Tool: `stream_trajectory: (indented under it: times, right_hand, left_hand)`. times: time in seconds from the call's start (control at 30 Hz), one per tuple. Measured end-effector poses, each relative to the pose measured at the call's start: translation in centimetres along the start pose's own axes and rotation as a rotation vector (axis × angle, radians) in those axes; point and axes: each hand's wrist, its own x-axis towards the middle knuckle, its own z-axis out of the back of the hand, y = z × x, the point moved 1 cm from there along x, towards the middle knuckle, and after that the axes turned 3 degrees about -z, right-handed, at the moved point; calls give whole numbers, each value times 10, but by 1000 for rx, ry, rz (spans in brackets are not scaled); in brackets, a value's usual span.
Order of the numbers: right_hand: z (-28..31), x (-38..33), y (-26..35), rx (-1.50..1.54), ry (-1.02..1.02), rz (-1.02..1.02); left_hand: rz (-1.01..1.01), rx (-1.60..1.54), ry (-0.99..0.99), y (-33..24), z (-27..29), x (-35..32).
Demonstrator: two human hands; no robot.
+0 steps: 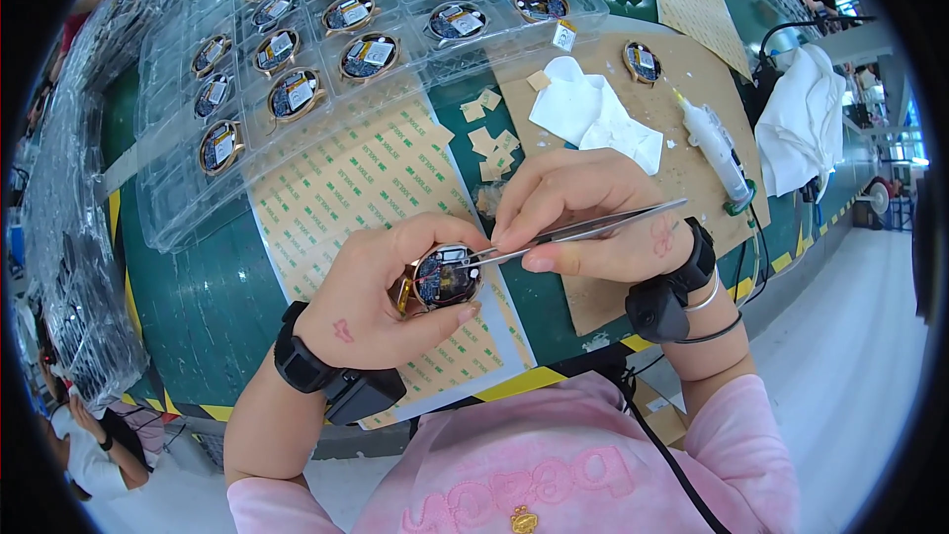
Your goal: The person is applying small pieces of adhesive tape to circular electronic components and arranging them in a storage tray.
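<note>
My left hand (381, 292) is closed around the rim of a round, open watch case (447, 277) whose dark circuit board faces up. A small gold-coloured piece (402, 294) stands out at the case's left side, by my palm. Between the thumb and fingers of my right hand (593, 213) is a pair of metal tweezers (583, 229). Their tips reach over the right part of the case; whether they grip anything there is too small to tell. Beneath both hands lies a sheet of tan adhesive backing (366, 188) with green print.
A clear plastic tray (198, 208) with several open watch cases spans the far left. Small tan squares (484, 143), a white wipe (593, 114), a brown board (583, 297), a single watch case (643, 61) and a white glue gun-like tool (714, 148) lie right. White cloth (806, 124) lies beyond.
</note>
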Motion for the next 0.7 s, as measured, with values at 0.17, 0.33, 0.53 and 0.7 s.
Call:
stream_trajectory:
  times: [0.17, 0.33, 0.53, 0.7]
  right_hand:
    - [1, 1, 1, -66, 2, 28]
    - [1, 0, 3, -142, 6, 52]
    - [-2, 0, 6, -158, -3, 87]
    - [-4, 0, 6, -173, -17, 117]
  left_hand:
    - [-10, 24, 2, 2, 0, 0]
    - [-9, 26, 1, 2, -1, 1]
    - [7, 11, -23, 2, -1, 0]
    - [36, -14, -42, 2, -2, 1]
